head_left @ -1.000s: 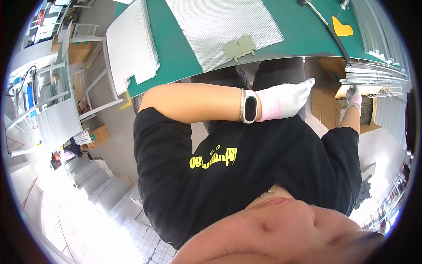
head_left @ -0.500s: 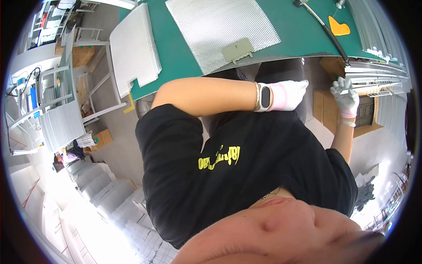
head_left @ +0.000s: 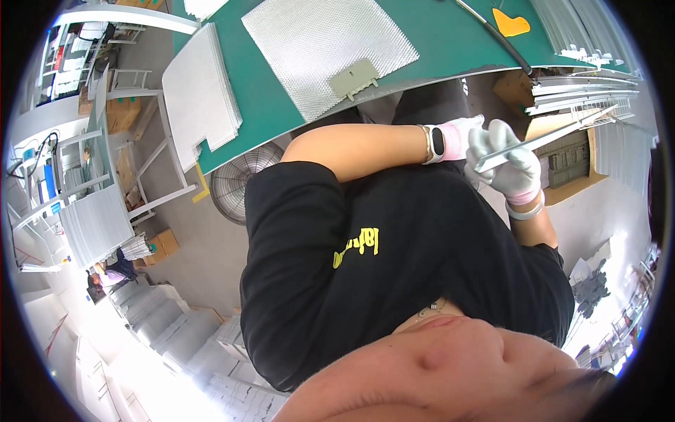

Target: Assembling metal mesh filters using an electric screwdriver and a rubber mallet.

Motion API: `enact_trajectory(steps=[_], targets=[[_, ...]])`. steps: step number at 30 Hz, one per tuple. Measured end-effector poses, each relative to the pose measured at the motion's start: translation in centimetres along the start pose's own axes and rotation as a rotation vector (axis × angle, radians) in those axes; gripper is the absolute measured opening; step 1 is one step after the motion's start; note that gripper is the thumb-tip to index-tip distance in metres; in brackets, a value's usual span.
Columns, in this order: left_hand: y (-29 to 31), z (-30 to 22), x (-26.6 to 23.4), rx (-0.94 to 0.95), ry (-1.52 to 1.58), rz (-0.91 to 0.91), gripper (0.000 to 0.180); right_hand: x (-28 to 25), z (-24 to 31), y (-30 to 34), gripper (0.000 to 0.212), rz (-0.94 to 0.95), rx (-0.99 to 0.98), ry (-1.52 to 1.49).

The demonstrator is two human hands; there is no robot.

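My right hand (head_left: 505,158), in a white glove with a pink cuff, is closed around a long, narrow metal strip (head_left: 555,135). The strip slants from in front of my chest up to the right, toward a stack of similar pale strips (head_left: 583,95) beside the bench. My left hand (head_left: 460,137), gloved the same way, lies across my front just beyond the right one. Its fingers are mostly hidden behind my right hand, so whether it holds anything does not show.
On the green bench (head_left: 271,105) lie a silvery mesh sheet (head_left: 323,46), a grey-green notched plate (head_left: 354,79), stacked white sheets (head_left: 200,91), a yellow scraper (head_left: 511,24) and a black-gripped tool (head_left: 503,42). A floor fan (head_left: 235,186) and an open carton (head_left: 598,172) stand below.
My right hand has come left and toward my body, drawing the metal strip away from the stack on the right. It now overlaps my left hand, and my view has shifted slightly.
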State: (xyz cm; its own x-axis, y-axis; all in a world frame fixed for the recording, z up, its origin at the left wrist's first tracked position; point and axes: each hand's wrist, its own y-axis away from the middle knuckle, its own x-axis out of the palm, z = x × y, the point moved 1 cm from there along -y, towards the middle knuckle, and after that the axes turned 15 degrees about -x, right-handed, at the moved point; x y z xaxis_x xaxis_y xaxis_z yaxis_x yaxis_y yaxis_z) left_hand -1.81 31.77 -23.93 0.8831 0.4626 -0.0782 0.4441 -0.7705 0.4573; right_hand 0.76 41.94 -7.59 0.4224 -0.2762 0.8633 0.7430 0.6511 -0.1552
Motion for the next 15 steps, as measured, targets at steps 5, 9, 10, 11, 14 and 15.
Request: enact_trajectory(steps=[5,9,10,11,14,15], targets=[[-1.8,3.2,1.3,-0.075,0.013,-0.274,0.047,0.4,0.2,-0.2,0.032,-0.008,-0.004,0.100],[2.0,-2.2,0.3,0.036,-0.183,-0.182,0.033,-0.2,-0.1,0.7,0.033,-0.033,-0.017,0.104],[4.0,-4.1,-0.5,0.078,-0.432,-0.222,0.029,-0.2,-0.1,0.8,0.034,-0.032,-0.043,0.130],[5.6,-5.6,-1.1,0.121,-0.682,-0.265,0.025,-0.2,-0.1,0.9,0.035,-0.028,-0.068,0.157],[7.8,-7.7,-2.4,0.305,-0.758,-0.582,0.024,-0.3,-0.6,0.8,0.035,-0.060,-0.150,0.315],[9.8,-8.7,-2.6,0.309,-0.552,-0.617,0.034,-0.5,-0.7,0.9,0.032,-0.079,-0.177,0.295]])
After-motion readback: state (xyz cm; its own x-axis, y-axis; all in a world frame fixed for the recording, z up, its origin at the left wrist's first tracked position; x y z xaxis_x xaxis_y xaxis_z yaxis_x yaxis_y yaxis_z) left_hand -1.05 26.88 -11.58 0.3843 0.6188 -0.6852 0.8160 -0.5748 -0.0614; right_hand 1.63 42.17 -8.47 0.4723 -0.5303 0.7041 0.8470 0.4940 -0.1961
